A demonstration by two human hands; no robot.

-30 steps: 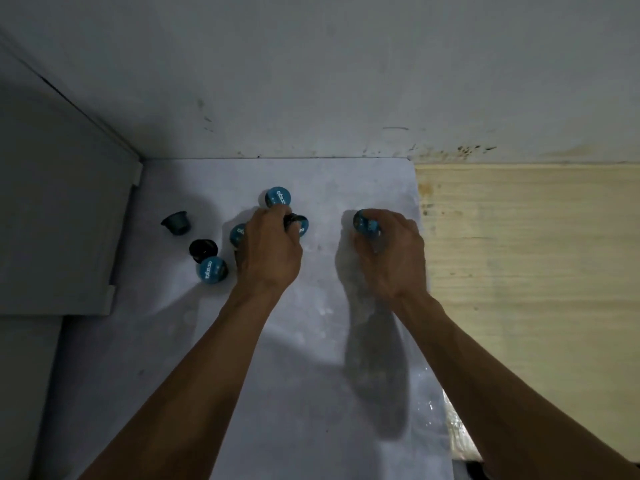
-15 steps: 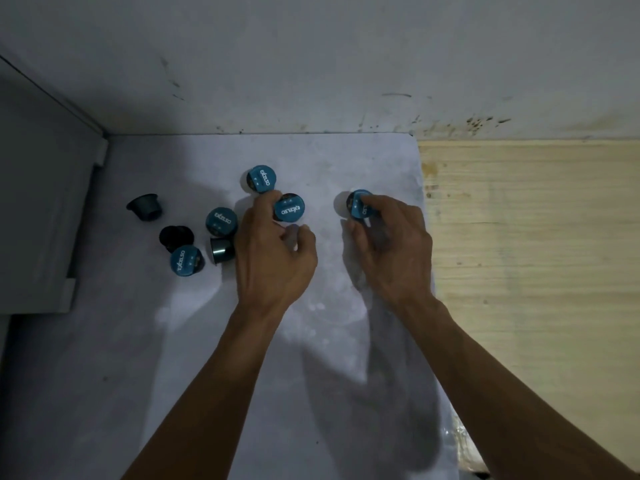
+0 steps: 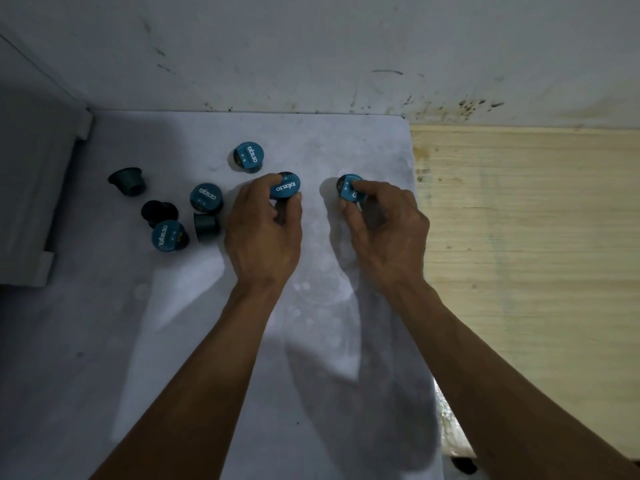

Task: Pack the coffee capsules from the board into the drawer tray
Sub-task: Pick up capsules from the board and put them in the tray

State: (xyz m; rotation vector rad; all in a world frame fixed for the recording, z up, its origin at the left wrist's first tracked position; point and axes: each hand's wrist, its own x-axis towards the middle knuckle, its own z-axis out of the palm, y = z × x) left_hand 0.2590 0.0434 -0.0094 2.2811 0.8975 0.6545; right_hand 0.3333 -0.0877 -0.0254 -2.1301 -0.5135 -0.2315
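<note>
Teal-lidded coffee capsules lie on the white board (image 3: 214, 341). Left hand (image 3: 263, 233): grip curled round one capsule (image 3: 284, 188), lid tilted up. Right hand (image 3: 384, 230): thumb and fingers pinch another capsule (image 3: 348, 188). Loose capsules at 9 to 11 o'clock of the left hand: one upright (image 3: 248, 156), a cluster (image 3: 187, 216), one on its side (image 3: 127, 180). Wooden counter (image 3: 526, 244) at 3 o'clock.

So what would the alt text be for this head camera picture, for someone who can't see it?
Seen from above, a person's left hand and right hand each grip a blue-lidded coffee capsule, the left one and the right one, over a white board. Six more capsules lie scattered on the board to the left, near a stained wall.
</note>
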